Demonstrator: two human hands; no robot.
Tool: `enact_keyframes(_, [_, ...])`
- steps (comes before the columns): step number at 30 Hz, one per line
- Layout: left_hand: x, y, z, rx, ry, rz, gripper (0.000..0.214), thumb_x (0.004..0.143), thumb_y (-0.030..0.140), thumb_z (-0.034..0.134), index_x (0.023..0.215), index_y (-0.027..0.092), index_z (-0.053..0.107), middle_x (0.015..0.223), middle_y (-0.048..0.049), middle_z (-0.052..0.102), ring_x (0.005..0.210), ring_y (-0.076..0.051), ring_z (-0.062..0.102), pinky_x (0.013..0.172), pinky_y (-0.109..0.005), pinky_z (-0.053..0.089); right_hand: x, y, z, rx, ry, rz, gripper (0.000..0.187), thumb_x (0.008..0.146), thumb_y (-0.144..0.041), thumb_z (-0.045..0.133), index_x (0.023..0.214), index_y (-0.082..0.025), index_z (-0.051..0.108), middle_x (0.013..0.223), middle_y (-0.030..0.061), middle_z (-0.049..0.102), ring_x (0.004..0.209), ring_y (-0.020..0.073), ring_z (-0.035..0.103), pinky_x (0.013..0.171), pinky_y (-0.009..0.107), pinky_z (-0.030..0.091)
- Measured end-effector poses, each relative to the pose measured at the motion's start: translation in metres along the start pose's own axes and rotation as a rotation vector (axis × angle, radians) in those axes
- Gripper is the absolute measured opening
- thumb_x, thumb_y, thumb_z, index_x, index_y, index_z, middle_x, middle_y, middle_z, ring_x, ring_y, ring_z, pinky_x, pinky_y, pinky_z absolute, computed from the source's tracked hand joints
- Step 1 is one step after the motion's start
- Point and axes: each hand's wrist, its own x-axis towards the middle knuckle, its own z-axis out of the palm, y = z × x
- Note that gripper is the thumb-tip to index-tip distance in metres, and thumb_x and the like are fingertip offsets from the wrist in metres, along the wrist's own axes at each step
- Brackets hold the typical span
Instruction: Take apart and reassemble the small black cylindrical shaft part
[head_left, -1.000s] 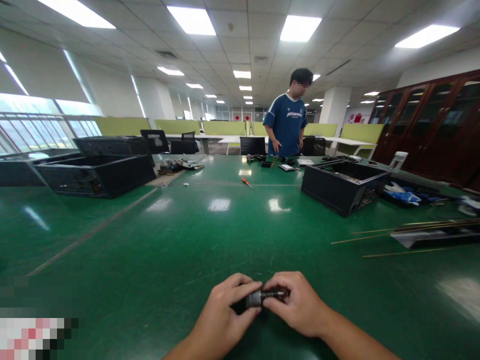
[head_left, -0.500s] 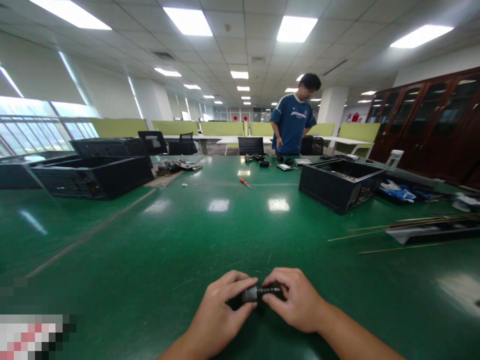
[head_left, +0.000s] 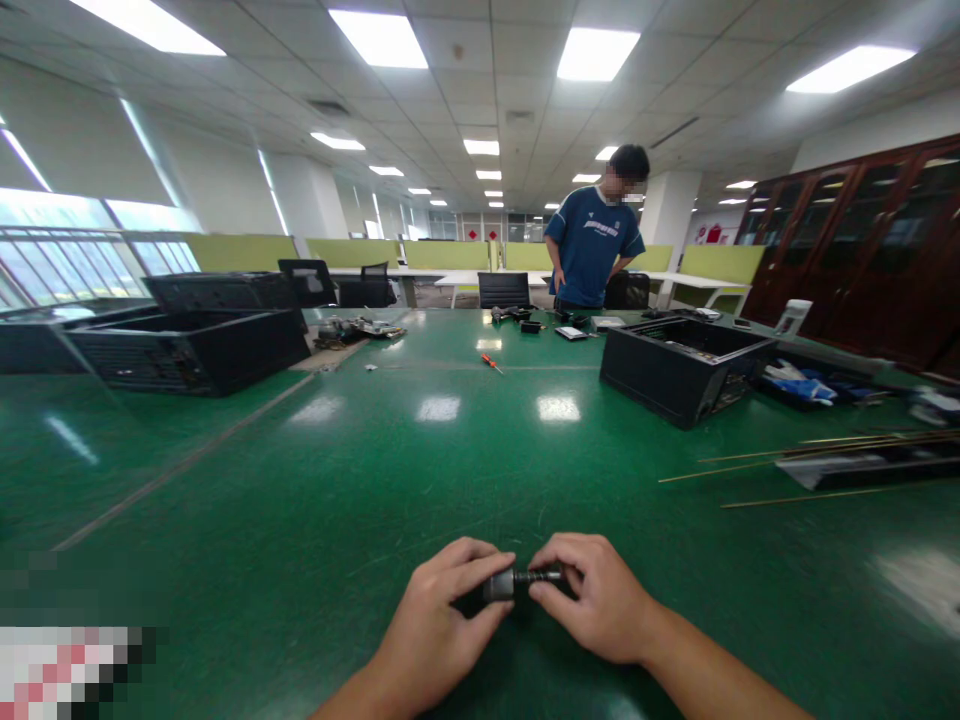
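Low in the head view, my left hand grips a small dark grey metal cylinder between thumb and fingers, just above the green table. A thin ridged shaft sticks out of the cylinder's right end and lies level. Curled around that shaft, my right hand has its thumb below and fingertips above, and the shaft shows between them. The part's exact kind is not clear. Part of the cylinder's left side is hidden by my left hand.
Black computer cases stand at the left and right. A red-handled screwdriver lies farther back. Long thin brass-coloured rods stretch along the right. A person in a blue shirt stands across the table, near small electronic parts.
My right hand has shifted very slightly to the right along the shaft, and a bit more of the shaft shows. My left hand keeps its hold on the cylinder.
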Motion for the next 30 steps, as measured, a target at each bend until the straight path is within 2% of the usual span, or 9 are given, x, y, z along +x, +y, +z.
enact_keyframes(4, [-0.0003, -0.0017, 0.0003, 0.007, -0.002, -0.006, 0.038, 0.076, 0.010, 0.072, 0.109, 0.030, 0.074, 0.093, -0.0028, 0.075, 0.083, -0.017, 0.072, 0.075, -0.026, 0.058, -0.0001, 0.0021, -0.0005, -0.004, 0.019, -0.006, 0.009, 0.081, -0.025, 0.068, 0.087, -0.020, 0.071, 0.065, -0.0011, 0.062, 0.056, 0.0137, 0.049, 0.063, 0.026, 0.039])
enact_keyframes(9, [0.0011, -0.0020, -0.0003, 0.012, -0.008, -0.011, 0.040, 0.076, 0.009, 0.072, 0.110, 0.030, 0.074, 0.095, -0.0024, 0.074, 0.085, -0.017, 0.072, 0.076, -0.026, 0.057, 0.0003, 0.0018, -0.0022, -0.008, 0.030, 0.011, 0.008, 0.078, -0.023, 0.069, 0.084, -0.019, 0.070, 0.058, -0.0051, 0.049, 0.053, 0.0124, 0.043, 0.059, 0.025, 0.034])
enact_keyframes(13, [0.0000, -0.0032, -0.0011, 0.020, -0.006, -0.016, 0.040, 0.077, 0.009, 0.072, 0.111, 0.029, 0.074, 0.096, -0.0028, 0.074, 0.087, -0.017, 0.072, 0.078, -0.027, 0.057, -0.0007, 0.0032, -0.0045, 0.003, 0.014, 0.016, 0.008, 0.079, -0.025, 0.068, 0.083, -0.019, 0.070, 0.056, -0.0066, 0.042, 0.052, 0.0119, 0.042, 0.057, 0.025, 0.031])
enact_keyframes(20, [0.0005, -0.0033, -0.0016, 0.024, 0.003, -0.009, 0.038, 0.077, 0.010, 0.072, 0.110, 0.029, 0.074, 0.096, -0.0033, 0.074, 0.087, -0.017, 0.072, 0.078, -0.027, 0.057, -0.0016, 0.0089, -0.0061, 0.030, -0.008, 0.012, 0.014, 0.086, -0.029, 0.063, 0.082, -0.018, 0.071, 0.053, -0.0071, 0.039, 0.051, 0.0116, 0.041, 0.056, 0.025, 0.031])
enact_keyframes(30, [0.0020, -0.0013, -0.0007, 0.029, 0.019, 0.001, 0.042, 0.074, 0.008, 0.074, 0.110, 0.030, 0.074, 0.095, -0.0021, 0.075, 0.085, -0.017, 0.072, 0.077, -0.026, 0.058, -0.0015, 0.0102, -0.0083, 0.008, 0.008, -0.009, 0.009, 0.079, -0.024, 0.066, 0.084, -0.018, 0.069, 0.054, -0.0075, 0.039, 0.049, 0.0117, 0.040, 0.055, 0.025, 0.030])
